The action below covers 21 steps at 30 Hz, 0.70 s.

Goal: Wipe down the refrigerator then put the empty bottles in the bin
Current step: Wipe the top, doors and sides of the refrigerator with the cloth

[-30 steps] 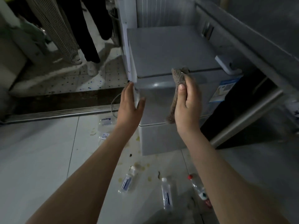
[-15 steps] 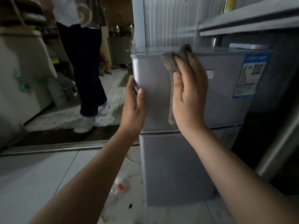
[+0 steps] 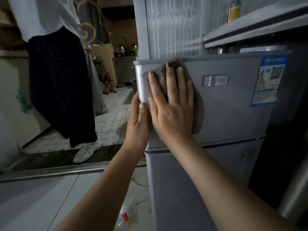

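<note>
A small grey refrigerator [image 3: 233, 100] stands in front of me, with a blue label at its upper door's right side. My right hand [image 3: 171, 104] lies flat, fingers straight, and presses a grey-brown cloth [image 3: 197, 112] against the upper door near its top left corner. My left hand [image 3: 139, 120] holds the door's left edge, thumb on the front and fingers around the side. On the floor below, a clear empty bottle with a red cap [image 3: 127, 215] lies beside the refrigerator's base.
A person in dark trousers [image 3: 61, 90] and white shoes stands on the patterned floor at the left, beyond a metal threshold rail [image 3: 50, 172]. A shelf [image 3: 250, 29] with a yellow-labelled bottle [image 3: 234, 10] runs above the refrigerator. A dark gap lies to its right.
My right hand has gone from holding the hanging cloth to spreading it flat against the upper door. The view has dropped to door level and drawn closer. My left hand stays on the left edge.
</note>
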Available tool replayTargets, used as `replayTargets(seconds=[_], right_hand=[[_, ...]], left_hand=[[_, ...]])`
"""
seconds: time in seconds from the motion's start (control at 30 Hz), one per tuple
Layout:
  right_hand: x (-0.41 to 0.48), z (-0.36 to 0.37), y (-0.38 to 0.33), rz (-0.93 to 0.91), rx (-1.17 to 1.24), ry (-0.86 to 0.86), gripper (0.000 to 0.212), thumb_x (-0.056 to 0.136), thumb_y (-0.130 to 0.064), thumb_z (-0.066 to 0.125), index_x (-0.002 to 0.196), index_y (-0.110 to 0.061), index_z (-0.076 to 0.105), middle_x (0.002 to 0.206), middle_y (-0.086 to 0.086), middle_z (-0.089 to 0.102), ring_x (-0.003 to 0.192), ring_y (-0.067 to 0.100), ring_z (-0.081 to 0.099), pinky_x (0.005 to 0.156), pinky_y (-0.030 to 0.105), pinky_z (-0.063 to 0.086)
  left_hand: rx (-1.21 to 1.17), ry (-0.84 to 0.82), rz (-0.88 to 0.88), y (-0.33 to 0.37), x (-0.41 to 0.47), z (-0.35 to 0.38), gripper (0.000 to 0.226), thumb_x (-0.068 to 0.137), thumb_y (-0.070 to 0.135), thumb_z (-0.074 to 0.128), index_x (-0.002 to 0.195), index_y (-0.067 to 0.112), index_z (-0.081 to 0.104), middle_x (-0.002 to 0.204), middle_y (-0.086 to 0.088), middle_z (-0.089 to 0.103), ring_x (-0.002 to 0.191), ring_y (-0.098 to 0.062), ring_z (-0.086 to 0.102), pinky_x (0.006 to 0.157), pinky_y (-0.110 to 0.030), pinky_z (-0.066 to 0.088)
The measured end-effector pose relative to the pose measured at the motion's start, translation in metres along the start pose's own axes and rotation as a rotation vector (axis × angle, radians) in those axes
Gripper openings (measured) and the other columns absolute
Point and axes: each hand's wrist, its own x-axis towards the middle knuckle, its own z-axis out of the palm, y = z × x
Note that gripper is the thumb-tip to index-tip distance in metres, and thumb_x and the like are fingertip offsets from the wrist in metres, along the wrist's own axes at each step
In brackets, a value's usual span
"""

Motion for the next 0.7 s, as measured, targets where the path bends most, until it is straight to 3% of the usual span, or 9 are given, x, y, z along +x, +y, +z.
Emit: replayTargets(seconds=[0.07, 0.23, 0.3, 0.4, 0.57, 0.7], right_hand=[[-0.014, 0.005, -0.002, 0.003, -0.024, 0.019, 0.040, 0.100, -0.036, 0.034, 0.137, -0.023, 0.045, 0.143, 0.015, 0.043, 0.134, 0.034, 0.035, 0.108, 0.048, 0.029], [-0.067, 0.008, -0.009, 0.054, -0.041, -0.061, 0.043, 0.100, -0.039, 0.035, 0.141, -0.027, 0.032, 0.147, 0.008, 0.028, 0.137, 0.029, 0.028, 0.110, 0.044, 0.026], [-0.078, 0.006, -0.007, 0.062, -0.011, -0.078, 0.042, 0.100, -0.036, 0.032, 0.141, -0.026, 0.033, 0.149, 0.007, 0.028, 0.138, 0.028, 0.028, 0.110, 0.043, 0.025], [-0.076, 0.004, -0.001, 0.043, -0.006, -0.074, 0.041, 0.099, -0.033, 0.038, 0.139, -0.026, 0.036, 0.148, 0.006, 0.029, 0.137, 0.026, 0.028, 0.110, 0.042, 0.025], [-0.048, 0.002, 0.007, 0.077, 0.096, 0.022, 0.030, 0.096, -0.032, 0.048, 0.123, -0.021, 0.047, 0.140, 0.013, 0.045, 0.133, 0.027, 0.035, 0.106, 0.042, 0.030], [-0.005, 0.001, 0.008, 0.170, 0.113, 0.157, 0.029, 0.093, -0.037, 0.051, 0.110, -0.017, 0.062, 0.126, 0.019, 0.055, 0.121, 0.032, 0.045, 0.100, 0.042, 0.035]], left_hand=[[-0.032, -0.003, 0.005, -0.003, 0.001, -0.002, 0.031, 0.100, 0.025, 0.028, 0.125, 0.034, 0.044, 0.128, 0.001, 0.055, 0.120, -0.011, 0.052, 0.103, -0.034, 0.040], [-0.045, -0.018, -0.028, -0.008, 0.003, -0.007, 0.037, 0.094, 0.026, 0.030, 0.129, 0.030, 0.042, 0.132, -0.006, 0.053, 0.124, -0.017, 0.049, 0.108, -0.042, 0.036], [-0.037, -0.027, 0.003, -0.010, 0.001, -0.006, 0.035, 0.095, 0.025, 0.030, 0.128, 0.031, 0.042, 0.131, -0.004, 0.053, 0.123, -0.015, 0.049, 0.106, -0.037, 0.038], [-0.053, -0.027, 0.022, -0.011, -0.001, -0.004, 0.030, 0.100, 0.020, 0.027, 0.124, 0.031, 0.041, 0.123, 0.004, 0.054, 0.115, -0.003, 0.052, 0.096, -0.021, 0.042], [-0.051, -0.005, -0.007, -0.010, -0.001, -0.004, 0.036, 0.099, 0.024, 0.029, 0.134, 0.022, 0.036, 0.128, -0.002, 0.053, 0.118, -0.010, 0.052, 0.097, -0.024, 0.044], [0.037, 0.032, -0.004, -0.014, -0.002, -0.004, 0.038, 0.098, 0.031, 0.031, 0.136, 0.030, 0.034, 0.135, 0.001, 0.049, 0.123, -0.008, 0.048, 0.106, -0.032, 0.039]])
